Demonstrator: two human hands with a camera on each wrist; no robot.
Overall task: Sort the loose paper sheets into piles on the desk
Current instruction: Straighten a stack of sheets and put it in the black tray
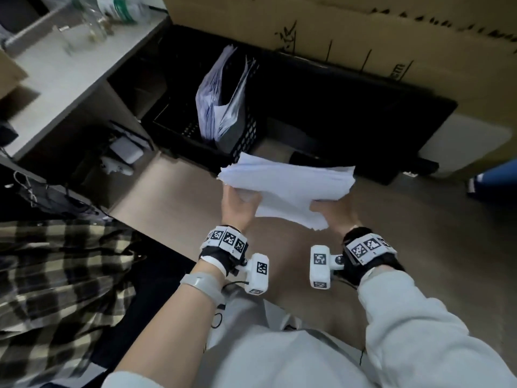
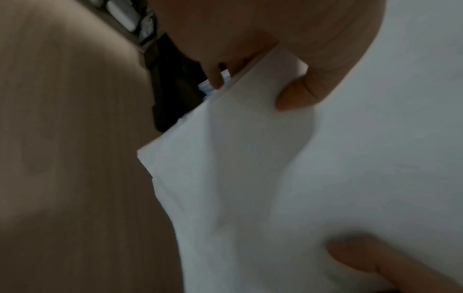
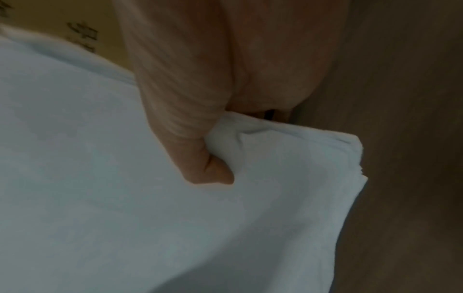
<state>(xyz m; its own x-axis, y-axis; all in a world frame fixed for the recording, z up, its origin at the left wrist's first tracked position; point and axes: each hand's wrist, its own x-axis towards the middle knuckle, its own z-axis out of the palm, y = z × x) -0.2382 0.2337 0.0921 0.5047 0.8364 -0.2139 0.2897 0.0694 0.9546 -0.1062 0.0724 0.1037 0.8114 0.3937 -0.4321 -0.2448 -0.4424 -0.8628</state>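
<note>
While both hands hold it above the floor (image 1: pixel 405 225), a stack of white paper sheets (image 1: pixel 291 183) just in front of the black crate (image 1: pixel 246 135), left hand (image 1: pixel 237 205) grip clamped on its left edge, right hand (image 1: pixel 335 214) grip clamped on its right corner, more sheets (image 1: pixel 221 96) upright inside the crate.

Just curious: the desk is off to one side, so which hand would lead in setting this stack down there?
Left, probably. Both hands grip the stack, but the desk lies beside the left hand.

Both hands forward, arms extended — left hand (image 1: pixel 237 204), right hand (image 1: pixel 334 212) thumbs on top, clamped.
</note>
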